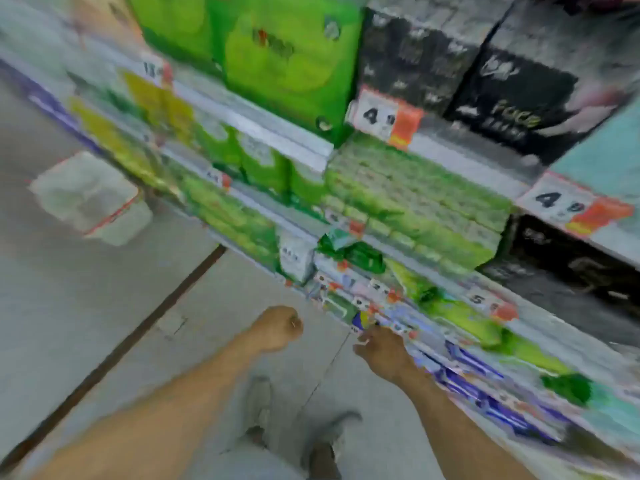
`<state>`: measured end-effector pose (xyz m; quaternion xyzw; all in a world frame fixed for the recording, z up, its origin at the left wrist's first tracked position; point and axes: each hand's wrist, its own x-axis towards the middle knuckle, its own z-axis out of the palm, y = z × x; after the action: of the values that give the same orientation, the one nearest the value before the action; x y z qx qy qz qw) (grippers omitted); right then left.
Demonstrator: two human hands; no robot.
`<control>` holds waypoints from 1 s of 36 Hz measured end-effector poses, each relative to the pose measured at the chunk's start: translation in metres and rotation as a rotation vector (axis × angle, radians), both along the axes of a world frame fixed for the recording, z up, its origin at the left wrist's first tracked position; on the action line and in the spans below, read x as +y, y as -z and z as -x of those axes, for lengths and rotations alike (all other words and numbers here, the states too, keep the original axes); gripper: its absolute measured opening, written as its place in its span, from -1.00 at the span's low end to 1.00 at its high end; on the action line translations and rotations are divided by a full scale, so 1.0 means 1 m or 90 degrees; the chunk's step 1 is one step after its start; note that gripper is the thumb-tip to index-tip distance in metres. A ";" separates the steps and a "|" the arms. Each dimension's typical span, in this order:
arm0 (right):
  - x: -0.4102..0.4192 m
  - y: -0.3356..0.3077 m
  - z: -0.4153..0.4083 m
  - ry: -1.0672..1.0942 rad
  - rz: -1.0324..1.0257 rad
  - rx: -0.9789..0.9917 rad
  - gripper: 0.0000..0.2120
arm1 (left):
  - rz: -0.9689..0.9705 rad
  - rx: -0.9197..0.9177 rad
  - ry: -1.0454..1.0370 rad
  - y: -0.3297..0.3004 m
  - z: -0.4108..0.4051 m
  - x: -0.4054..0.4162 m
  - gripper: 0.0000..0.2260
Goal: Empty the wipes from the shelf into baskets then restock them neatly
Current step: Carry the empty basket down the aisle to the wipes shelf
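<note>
The view is blurred by motion. Store shelves (298, 147) run from upper left to lower right, packed with green tissue and wipe packs (412, 202). My left hand (278, 327) is curled into a fist over the floor, holding nothing. My right hand (384, 351) reaches to the low shelf edge, fingers spread toward small blue and purple wipe packs (464, 368); I cannot tell whether it touches one. No basket shows clearly.
Black tissue boxes (512, 84) fill the upper right shelves. Price tags (381, 116) hang on the shelf rails. A clear wrapped bundle (90, 195) lies on the grey floor at left. A dark floor seam (138, 334) runs diagonally. My shoes (322, 455) show at the bottom.
</note>
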<state>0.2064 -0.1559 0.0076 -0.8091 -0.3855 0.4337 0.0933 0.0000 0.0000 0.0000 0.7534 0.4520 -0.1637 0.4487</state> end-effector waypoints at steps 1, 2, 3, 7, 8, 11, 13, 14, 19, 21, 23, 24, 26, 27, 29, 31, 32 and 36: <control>0.002 0.021 0.015 -0.033 0.067 0.028 -0.67 | 0.016 0.032 -0.036 0.014 0.027 -0.007 -0.49; 0.005 0.032 0.032 -0.071 0.121 0.038 -0.61 | 0.042 0.062 -0.088 0.023 0.052 -0.015 -0.55; 0.006 0.042 0.050 -0.119 0.159 0.044 -0.58 | 0.058 0.088 -0.133 0.033 0.078 -0.026 -0.65; 0.025 0.061 0.116 -0.241 0.227 0.046 -0.61 | 0.122 0.101 -0.302 0.052 0.167 -0.057 -0.77; 0.035 0.063 0.136 -0.278 0.239 0.049 -0.63 | 0.135 0.099 -0.342 0.051 0.188 -0.061 -0.79; 0.073 0.064 0.185 -0.384 0.259 0.034 -0.71 | 0.158 0.059 -0.450 0.052 0.239 -0.058 -0.91; 0.104 0.062 0.219 -0.442 0.256 0.020 -0.68 | 0.147 0.034 -0.518 0.050 0.269 -0.050 -0.91; 0.122 0.061 0.237 -0.454 0.248 0.014 -0.68 | 0.139 0.023 -0.556 0.049 0.285 -0.043 -0.91; 0.215 0.050 0.321 -0.500 0.188 -0.005 -0.88 | 0.101 -0.041 -0.664 0.037 0.362 0.016 -0.86; 0.255 0.048 0.347 -0.505 0.155 -0.008 -0.88 | 0.082 -0.056 -0.685 0.032 0.391 0.047 -0.87; 0.295 0.046 0.371 -0.499 0.126 -0.001 -0.90 | 0.071 -0.051 -0.696 0.033 0.417 0.079 -0.84; 0.314 0.045 0.382 -0.499 0.115 0.002 -0.91 | 0.073 -0.047 -0.698 0.033 0.428 0.096 -0.84; 0.353 0.044 0.403 -0.510 0.098 0.000 -0.93 | 0.075 -0.049 -0.702 0.031 0.450 0.130 -0.88; 0.372 0.045 0.413 -0.516 0.092 -0.001 -0.93 | 0.073 -0.050 -0.705 0.032 0.460 0.148 -0.88; 0.410 0.052 0.433 -0.513 0.093 0.007 -0.93 | 0.068 -0.054 -0.711 0.035 0.481 0.183 -0.88; 0.448 0.061 0.455 -0.515 0.107 0.008 -0.92 | 0.065 -0.060 -0.714 0.035 0.502 0.220 -0.89; 0.466 0.064 0.467 -0.518 0.118 0.007 -0.92 | 0.061 -0.062 -0.721 0.032 0.513 0.238 -0.89; 0.533 0.065 0.521 -0.521 0.164 0.008 -0.87 | 0.051 -0.072 -0.740 0.016 0.557 0.306 -0.85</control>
<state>-0.3150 0.3775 -0.0574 -0.5921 -0.6166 0.4844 -0.1861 -0.5569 0.3057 -0.0159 0.3718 0.7599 0.1327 0.5164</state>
